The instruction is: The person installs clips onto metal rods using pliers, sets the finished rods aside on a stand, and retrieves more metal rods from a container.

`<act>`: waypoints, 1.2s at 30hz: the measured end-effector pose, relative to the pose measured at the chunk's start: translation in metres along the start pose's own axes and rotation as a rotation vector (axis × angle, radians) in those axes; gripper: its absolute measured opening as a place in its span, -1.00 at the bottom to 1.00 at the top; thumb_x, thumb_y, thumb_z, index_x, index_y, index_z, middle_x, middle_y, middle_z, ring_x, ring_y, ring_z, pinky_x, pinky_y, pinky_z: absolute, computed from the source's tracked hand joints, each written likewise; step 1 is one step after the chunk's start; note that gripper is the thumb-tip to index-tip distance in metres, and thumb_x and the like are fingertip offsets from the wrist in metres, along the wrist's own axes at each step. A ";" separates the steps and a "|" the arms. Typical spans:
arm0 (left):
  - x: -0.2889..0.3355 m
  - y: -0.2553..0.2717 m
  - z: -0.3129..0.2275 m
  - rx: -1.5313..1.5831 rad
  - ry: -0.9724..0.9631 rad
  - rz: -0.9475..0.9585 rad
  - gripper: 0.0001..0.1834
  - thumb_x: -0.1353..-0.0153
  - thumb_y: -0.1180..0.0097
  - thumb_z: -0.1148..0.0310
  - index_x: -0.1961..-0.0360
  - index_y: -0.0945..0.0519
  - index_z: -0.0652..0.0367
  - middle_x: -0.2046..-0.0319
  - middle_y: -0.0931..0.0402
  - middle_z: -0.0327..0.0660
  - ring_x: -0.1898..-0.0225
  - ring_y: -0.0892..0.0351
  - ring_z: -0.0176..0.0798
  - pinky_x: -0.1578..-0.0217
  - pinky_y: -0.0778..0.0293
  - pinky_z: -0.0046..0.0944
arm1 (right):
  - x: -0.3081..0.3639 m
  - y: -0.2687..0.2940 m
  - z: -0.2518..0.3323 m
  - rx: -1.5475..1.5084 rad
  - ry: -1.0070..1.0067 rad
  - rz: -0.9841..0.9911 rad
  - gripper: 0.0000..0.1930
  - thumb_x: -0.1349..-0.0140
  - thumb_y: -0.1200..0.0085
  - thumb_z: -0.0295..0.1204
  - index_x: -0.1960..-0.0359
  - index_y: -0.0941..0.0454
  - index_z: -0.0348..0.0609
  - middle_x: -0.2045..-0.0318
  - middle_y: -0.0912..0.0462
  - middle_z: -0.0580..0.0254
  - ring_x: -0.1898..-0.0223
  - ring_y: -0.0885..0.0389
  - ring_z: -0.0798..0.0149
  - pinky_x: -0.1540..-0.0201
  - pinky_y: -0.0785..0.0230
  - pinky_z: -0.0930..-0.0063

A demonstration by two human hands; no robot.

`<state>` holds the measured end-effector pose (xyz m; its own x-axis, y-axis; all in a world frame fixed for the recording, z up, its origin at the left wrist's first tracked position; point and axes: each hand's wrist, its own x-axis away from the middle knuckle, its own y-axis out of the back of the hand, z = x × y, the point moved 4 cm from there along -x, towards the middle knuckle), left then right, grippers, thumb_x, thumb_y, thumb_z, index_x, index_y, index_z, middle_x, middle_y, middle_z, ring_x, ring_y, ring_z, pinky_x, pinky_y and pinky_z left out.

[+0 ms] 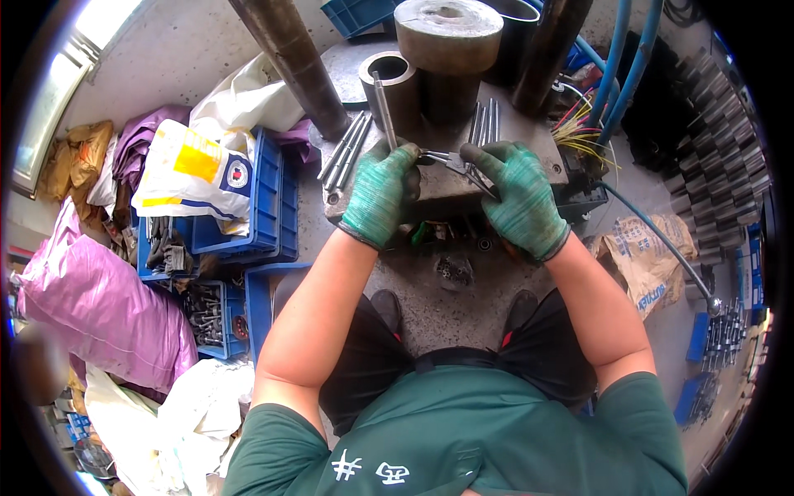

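My left hand (376, 198), in a green knitted glove with dark fingertips, is closed round a slim metal rod (384, 107) that points upward. Pliers (453, 163) with narrow jaws are gripped in my gloved right hand (525, 200). Their jaws reach the fingers of my left hand; whatever small part may sit at the tips is too small to make out. Both hands are above the front edge of a thick metal base (447, 183). Several similar rods (345, 154) lie on it left of my left hand, and more rods (485, 120) lie beyond my right hand.
A heavy round metal block (449, 37), a hollow steel cylinder (390, 78) and two upright columns (298, 66) stand on the base. Blue crates (277, 198) and a purple sack (103, 302) are at left. Blue hoses (633, 74) and stacked metal parts (719, 140) are at right.
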<state>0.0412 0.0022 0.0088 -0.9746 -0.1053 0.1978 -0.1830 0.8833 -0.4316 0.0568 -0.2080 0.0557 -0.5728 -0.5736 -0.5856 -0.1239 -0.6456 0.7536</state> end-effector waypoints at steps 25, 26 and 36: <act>0.012 -0.011 -0.011 -0.447 -0.206 0.121 -0.68 -0.43 -0.16 0.34 -0.13 -0.63 0.25 0.25 -0.68 -0.19 0.36 -0.57 -0.44 0.33 -0.48 -0.40 | 0.002 0.033 -0.053 -0.460 -0.491 0.134 -0.46 -0.18 -0.26 -0.47 -0.25 -0.59 -0.28 0.06 -0.79 -0.05 0.04 -0.76 0.24 -0.12 -0.53 0.35; 0.009 -0.008 -0.010 -0.507 -0.262 0.115 -0.68 -0.39 -0.19 0.40 -0.12 -0.64 0.25 0.23 -0.68 -0.18 0.30 -0.60 -0.41 0.27 -0.51 -0.39 | 0.002 0.036 -0.053 -0.461 -0.490 0.134 -0.46 -0.18 -0.26 -0.47 -0.25 -0.59 -0.28 0.06 -0.79 -0.05 0.04 -0.76 0.24 -0.12 -0.53 0.35; 0.004 -0.001 -0.008 -0.755 -0.458 0.224 -0.59 -0.30 -0.16 0.60 -0.19 -0.63 0.25 0.13 -0.67 -0.17 0.12 -0.66 -0.29 0.00 -0.58 -0.31 | 0.001 0.053 -0.050 -0.359 -0.460 0.418 -0.47 -0.15 -0.21 -0.48 -0.22 -0.62 -0.28 0.04 -0.78 -0.13 0.04 -0.77 0.22 -0.11 -0.54 0.34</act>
<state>0.0385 0.0042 0.0173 -0.9626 0.0762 -0.2602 -0.0070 0.9524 0.3047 0.0903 -0.2675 0.0805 -0.8073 -0.5896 -0.0250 0.4091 -0.5897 0.6963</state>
